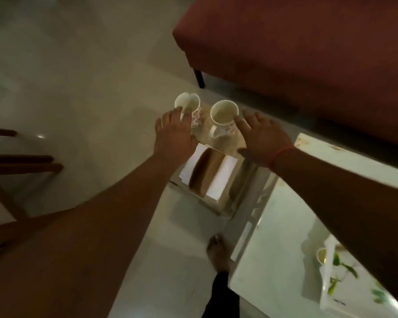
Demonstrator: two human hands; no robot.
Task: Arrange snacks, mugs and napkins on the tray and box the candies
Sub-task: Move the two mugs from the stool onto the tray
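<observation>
Your left hand (pixel 174 131) lies over the left edge of the tray (pixel 225 146), fingers spread and reaching forward, with the fingertips (pixel 178 110) against the side of the left mug (pixel 189 109). That mug leans away from you, its rim beyond your fingertips and its flowered side showing just right of your hand. Whether the fingers actually curl around the mug or the tray edge is hard to judge in the motion blur, so the grip cannot be called either way.

Your right hand (pixel 262 138) is flat and open, palm down, fingers splayed, holding nothing. The right mug (pixel 223 118) stands upright just left of its fingertips, apparently touching them, handle turned toward you. Both mugs sit at the tray's far end, between your two hands. Nearer you than either palm, white napkins (pixel 221 177) flank a brown packet (pixel 207 171) on the tray.
</observation>
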